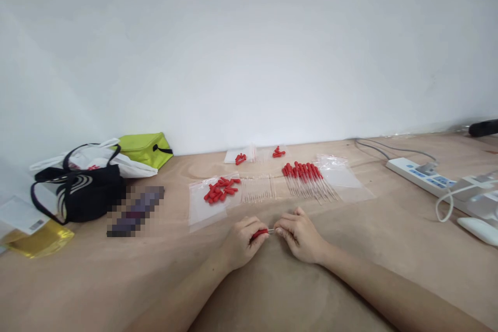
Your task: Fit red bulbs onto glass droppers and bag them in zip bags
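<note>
Near the front of the table, my left hand point(241, 243) is closed around a small red handle point(260, 233). My right hand point(302, 237) pinches a thin pale rod point(271, 231), which meets the handle's right end; how deep it sits inside is hidden. Beyond my left hand, loose red handles point(221, 190) lie heaped on a clear plastic bag point(200, 208). Thin bare rods point(259, 189) are laid out in a row beside them. Behind my right hand, several red-handled rods, like small screwdrivers point(307, 179), lie side by side, handles towards the wall.
Smaller groups of red pieces point(240, 158) lie near the wall. Another clear bag point(350, 181) is right of the red-handled rods. A white power strip point(424, 176) with cables stands at right. On the left are a black bag point(89, 194), a lime-green bag point(142, 148) and a blurred-out dark object point(136, 212).
</note>
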Tool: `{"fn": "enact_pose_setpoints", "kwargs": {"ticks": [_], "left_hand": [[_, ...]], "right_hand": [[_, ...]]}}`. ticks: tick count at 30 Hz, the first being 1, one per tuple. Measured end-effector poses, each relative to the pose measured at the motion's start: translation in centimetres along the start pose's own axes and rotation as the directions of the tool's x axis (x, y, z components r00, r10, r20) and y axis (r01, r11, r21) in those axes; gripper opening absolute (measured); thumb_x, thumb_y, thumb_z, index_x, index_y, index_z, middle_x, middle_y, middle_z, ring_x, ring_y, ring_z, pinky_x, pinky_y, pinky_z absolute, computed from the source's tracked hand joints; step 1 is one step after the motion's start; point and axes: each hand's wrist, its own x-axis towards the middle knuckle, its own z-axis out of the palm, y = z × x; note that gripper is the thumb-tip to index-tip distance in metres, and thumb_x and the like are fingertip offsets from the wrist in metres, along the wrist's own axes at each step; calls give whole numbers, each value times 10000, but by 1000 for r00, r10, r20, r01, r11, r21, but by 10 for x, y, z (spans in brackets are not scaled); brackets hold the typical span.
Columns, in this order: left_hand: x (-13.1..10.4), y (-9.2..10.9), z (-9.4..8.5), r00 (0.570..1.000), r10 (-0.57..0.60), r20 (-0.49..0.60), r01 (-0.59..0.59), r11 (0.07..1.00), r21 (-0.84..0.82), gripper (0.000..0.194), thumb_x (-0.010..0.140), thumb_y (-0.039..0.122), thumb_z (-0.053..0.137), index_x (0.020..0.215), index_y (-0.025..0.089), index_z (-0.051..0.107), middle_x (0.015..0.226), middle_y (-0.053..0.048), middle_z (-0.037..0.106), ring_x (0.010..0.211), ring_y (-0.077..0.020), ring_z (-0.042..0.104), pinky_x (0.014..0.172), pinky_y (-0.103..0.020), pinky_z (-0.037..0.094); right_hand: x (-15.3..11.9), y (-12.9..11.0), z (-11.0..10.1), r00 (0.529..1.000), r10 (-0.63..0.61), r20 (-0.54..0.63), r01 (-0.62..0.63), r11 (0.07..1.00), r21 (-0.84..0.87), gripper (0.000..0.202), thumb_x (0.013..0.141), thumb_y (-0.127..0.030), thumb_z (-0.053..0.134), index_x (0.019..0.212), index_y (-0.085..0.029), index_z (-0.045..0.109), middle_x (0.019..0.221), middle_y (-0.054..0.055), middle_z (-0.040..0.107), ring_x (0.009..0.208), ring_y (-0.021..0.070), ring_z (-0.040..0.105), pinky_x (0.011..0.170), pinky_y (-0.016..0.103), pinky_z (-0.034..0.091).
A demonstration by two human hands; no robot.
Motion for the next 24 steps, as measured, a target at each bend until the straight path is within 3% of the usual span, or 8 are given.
{"fn": "enact_pose_setpoints", "kwargs": {"ticks": [5, 8, 14, 16, 18, 20, 22, 24], "left_hand": [[1, 1, 0, 999, 25, 25, -25, 1000, 7, 169, 850, 218, 440, 803, 156, 591, 748, -44, 608, 683, -149, 536, 649, -251, 411], [4, 0, -3, 1000, -25, 3, 25, 1000, -17, 179, 854, 221, 431, 821, 166, 598, 754, -42, 615, 695, -150, 549, 663, -254, 418], [5, -10, -8, 992, -126, -12, 123, 982, -141, 169, 821, 220, 477, 868, 183, 635, 782, -38, 626, 710, -147, 573, 663, -248, 437], [3, -15, -7, 976, -216, -40, 204, 960, -191, 196, 815, 223, 478, 948, 191, 618, 793, -30, 620, 698, -141, 571, 654, -246, 442], [3, -20, -6, 931, -352, -96, 323, 917, -233, 245, 809, 230, 474, 1027, 187, 577, 775, -22, 610, 667, -136, 562, 636, -248, 445], [3, -23, -5, 884, -453, -115, 413, 872, -264, 258, 799, 240, 477, 1036, 175, 559, 748, -16, 601, 644, -135, 554, 607, -243, 444], [4, -23, -6, 881, -465, -83, 433, 865, -253, 222, 787, 249, 493, 973, 170, 582, 722, -14, 598, 634, -136, 549, 585, -236, 437], [5, -20, -7, 906, -422, -39, 406, 890, -207, 171, 772, 243, 512, 894, 170, 609, 700, -12, 601, 631, -136, 548, 592, -237, 432]], "right_hand": [[3, -4, -2, 993, 79, 89, -89, 990, 107, 243, 850, -180, 359, 756, -190, 584, 709, -9, 611, 634, 109, 502, 656, 270, 260], [7, -5, -7, 991, 88, 101, -103, 982, 158, 271, 875, -205, 329, 808, -197, 591, 751, 2, 620, 689, 116, 528, 675, 265, 287], [8, -2, -16, 989, -6, 146, 13, 999, -49, 230, 849, -216, 392, 924, -232, 608, 813, 26, 624, 792, 147, 527, 689, 282, 264], [8, 4, -18, 990, 1, 144, 11, 997, -80, 223, 834, -208, 407, 897, -229, 620, 802, 32, 632, 797, 152, 530, 695, 286, 261], [11, 13, -20, 994, 92, 62, -85, 991, -99, 221, 827, -220, 410, 868, -230, 627, 817, 31, 640, 810, 159, 539, 705, 286, 271], [19, 26, -21, 968, 243, -71, -249, 964, -94, 222, 823, -255, 407, 881, -225, 619, 817, 29, 645, 796, 166, 551, 702, 282, 289], [31, 38, -20, 899, 391, -198, -413, 907, -84, 227, 811, -275, 414, 926, -204, 596, 788, 32, 648, 764, 170, 562, 693, 281, 296], [48, 48, -16, 826, 490, -278, -535, 837, -116, 223, 787, -264, 438, 945, -181, 572, 759, 36, 649, 759, 177, 567, 705, 291, 284]]}}
